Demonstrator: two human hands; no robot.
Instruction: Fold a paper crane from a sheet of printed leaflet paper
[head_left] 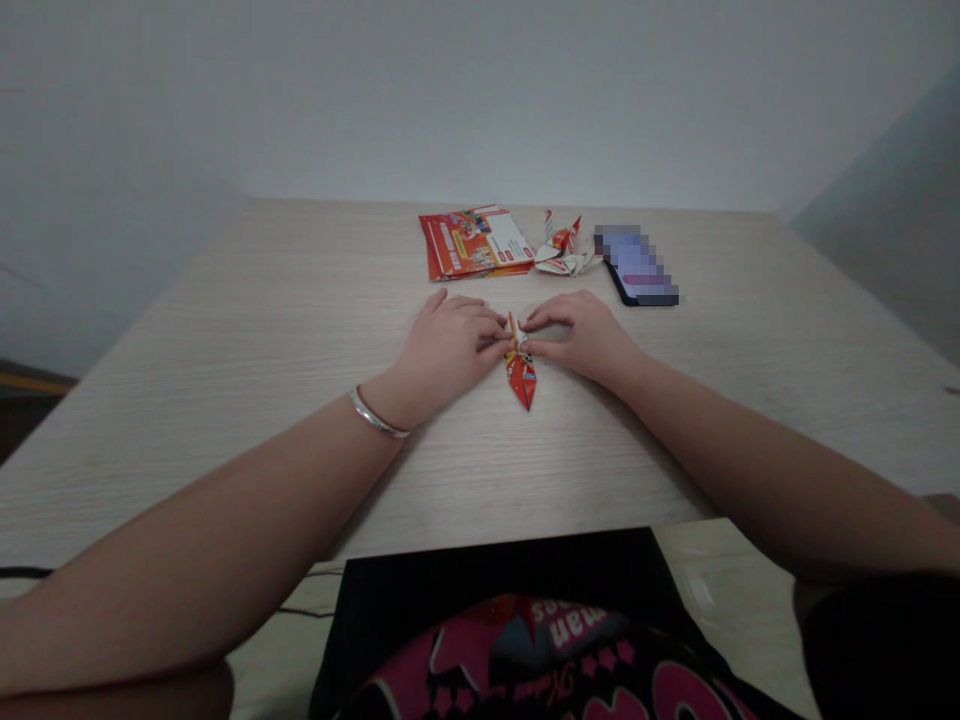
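A small piece of folded paper (522,380), narrow and pointed at both ends, lies on the table between my hands. Its near half is mostly red, and its far half shows white and yellow print. My left hand (455,340) pinches its left edge with thumb and fingertips; a silver bangle circles that wrist. From the other side, my right hand (589,335) grips the right edge between thumb and index finger. The fingertips cover part of the paper's middle.
Beyond my hands, a stack of red and white printed sheets (472,245) lies on the pale wooden table (247,330). Beside it are folded paper figures (562,250) in red and white. A phone (637,268) with a blurred screen rests to their right. A wall borders the far edge.
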